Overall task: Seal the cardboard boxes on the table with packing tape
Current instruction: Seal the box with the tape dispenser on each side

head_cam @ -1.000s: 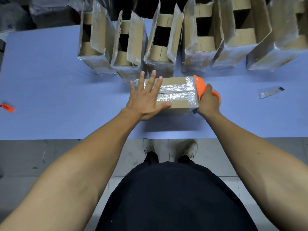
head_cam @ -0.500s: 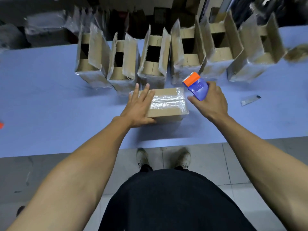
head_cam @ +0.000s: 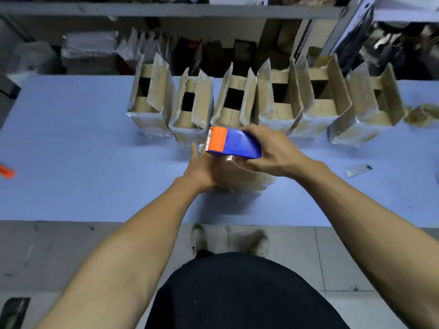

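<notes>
I see my right hand (head_cam: 273, 153) wrapped around the blue and orange tape dispenser (head_cam: 231, 143), held over the closed cardboard box (head_cam: 249, 180). My left hand (head_cam: 202, 167) lies flat with straight fingers on that box's left end, at nine o'clock from the dispenser. At twelve o'clock stands a row of six open boxes (head_cam: 237, 100), flaps up, interiors dark; I cannot tell their contents. All sit on the blue table (head_cam: 71, 150).
</notes>
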The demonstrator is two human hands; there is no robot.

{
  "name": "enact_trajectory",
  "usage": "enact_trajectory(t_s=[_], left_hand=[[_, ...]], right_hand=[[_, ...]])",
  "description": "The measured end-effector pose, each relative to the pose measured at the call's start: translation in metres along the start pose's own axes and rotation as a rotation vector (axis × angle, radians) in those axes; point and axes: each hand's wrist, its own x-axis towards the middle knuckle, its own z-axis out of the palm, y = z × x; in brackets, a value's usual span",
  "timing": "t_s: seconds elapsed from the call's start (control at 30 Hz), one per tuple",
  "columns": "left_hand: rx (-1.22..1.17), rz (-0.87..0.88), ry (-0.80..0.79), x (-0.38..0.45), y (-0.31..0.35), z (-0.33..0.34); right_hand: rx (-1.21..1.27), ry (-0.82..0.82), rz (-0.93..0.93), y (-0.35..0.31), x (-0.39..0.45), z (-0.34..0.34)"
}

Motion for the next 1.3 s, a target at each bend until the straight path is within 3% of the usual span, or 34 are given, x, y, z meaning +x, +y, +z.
enact_trajectory(t_s=[0.07,0.17,0.23,0.3,0.33,0.37,0.43,0.53,0.93,1.13,1.3], left_hand=[[-0.155,0.001,-0.036,-0.005,-0.006,-0.003],[-0.111,0.068,0.052,-0.024,-0.027,-0.007],[-0.313,-0.027,0.237,-0.041,-0.039,-0.005],[-0.646,-0.223,0.549,-0.047,-0.036,-0.005],[-0.844,-0.314,0.603,-0.046,-0.029,-0.010],[-1.034,-0.372,0.580,-0.041,-0.019,-0.015],[-1.382,-0.416,0.379,-0.029,-0.003,-0.024],[-1.629,-0.441,0.158,-0.022,0.014,-0.031],[-1.715,-0.443,0.223,-0.023,0.018,-0.025],[-1.219,-0.475,0.411,-0.021,0.008,-0.023],[-1.326,-0.603,0.541,-0.037,-0.030,-0.016]], right_hand=[[0.002,-0.006,-0.029,0.002,-0.002,0.012],[0.061,0.043,0.007,0.011,-0.006,0.018],[0.107,0.053,0.011,0.015,-0.007,0.017],[0.115,0.052,0.007,0.016,-0.006,0.017],[0.120,0.050,0.008,0.016,-0.005,0.017],[0.125,0.048,0.009,0.015,-0.004,0.017],[0.124,0.050,0.009,0.015,-0.003,0.019],[0.104,0.042,-0.001,0.016,-0.003,0.019],[0.093,0.018,-0.051,0.016,-0.001,0.018],[0.045,-0.029,-0.153,0.014,0.006,0.016],[-0.063,-0.087,-0.157,0.023,0.007,0.003]])
